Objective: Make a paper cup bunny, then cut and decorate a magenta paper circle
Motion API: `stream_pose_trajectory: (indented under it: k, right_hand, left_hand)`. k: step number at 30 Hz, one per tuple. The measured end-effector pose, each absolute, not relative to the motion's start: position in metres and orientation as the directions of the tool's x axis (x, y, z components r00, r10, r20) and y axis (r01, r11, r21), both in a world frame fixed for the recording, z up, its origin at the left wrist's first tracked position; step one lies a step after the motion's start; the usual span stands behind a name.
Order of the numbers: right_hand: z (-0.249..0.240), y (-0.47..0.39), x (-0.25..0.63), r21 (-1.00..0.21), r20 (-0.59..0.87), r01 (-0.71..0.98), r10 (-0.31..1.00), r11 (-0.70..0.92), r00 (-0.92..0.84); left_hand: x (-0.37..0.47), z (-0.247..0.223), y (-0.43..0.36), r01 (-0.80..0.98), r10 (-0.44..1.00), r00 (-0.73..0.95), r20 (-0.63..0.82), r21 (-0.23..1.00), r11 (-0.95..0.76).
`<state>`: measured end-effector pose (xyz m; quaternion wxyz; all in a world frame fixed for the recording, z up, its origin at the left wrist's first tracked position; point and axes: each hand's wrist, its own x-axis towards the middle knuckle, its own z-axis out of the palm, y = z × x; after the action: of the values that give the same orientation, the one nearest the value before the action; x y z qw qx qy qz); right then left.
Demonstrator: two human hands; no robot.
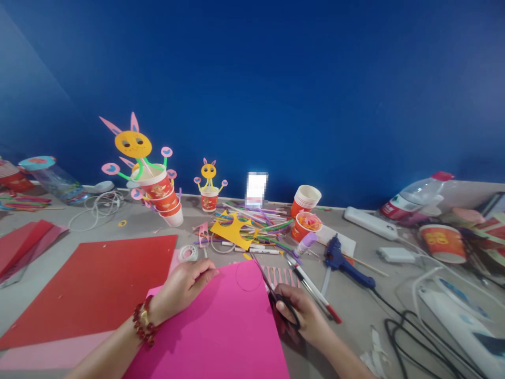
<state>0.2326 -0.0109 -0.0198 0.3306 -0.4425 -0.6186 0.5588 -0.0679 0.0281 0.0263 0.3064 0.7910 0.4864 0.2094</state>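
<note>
A bright pink sheet of paper (221, 326) lies in front of me, with a circle drawn near its top right corner. My left hand (187, 287), fingers curled, grips the sheet along its top left edge. In my right hand (305, 311) is a pair of scissors (291, 311) with black handles. Its blades meet the right edge of the paper beside the drawn circle. Just past the sheet lie a roll of tape (188, 253), a marker (263, 251) and a yellow paper scrap (232, 230) with round cut-outs.
Red paper (94, 284) spreads to the left. Behind stand paper-cup figures (158, 184) and stacked cups (303, 197), with a heap of pipe cleaners (272, 218) between. On the right are a blue glue gun (343, 263), its looping cord, a power strip (371, 223) and a bottle (414, 197).
</note>
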Motion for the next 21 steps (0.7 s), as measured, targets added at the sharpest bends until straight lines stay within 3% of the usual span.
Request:
stream_pose_trajectory:
  k: [6,21]
  right_hand:
    - [-0.0241,-0.0106,0.2377,-0.972,-0.2,0.196,0.89,-0.128,-0.409]
    - [-0.0142,-0.0098,0.2413,-0.972,-0.18,0.216,0.883,-0.092,-0.433]
  left_hand:
    - [-0.0685,0.0265,0.0277,0.639,0.894,0.447,0.025,0.69,-0.339]
    - [-0.0704,0.0278,0.027,0.634,0.888,0.46,0.028,0.689,-0.35]
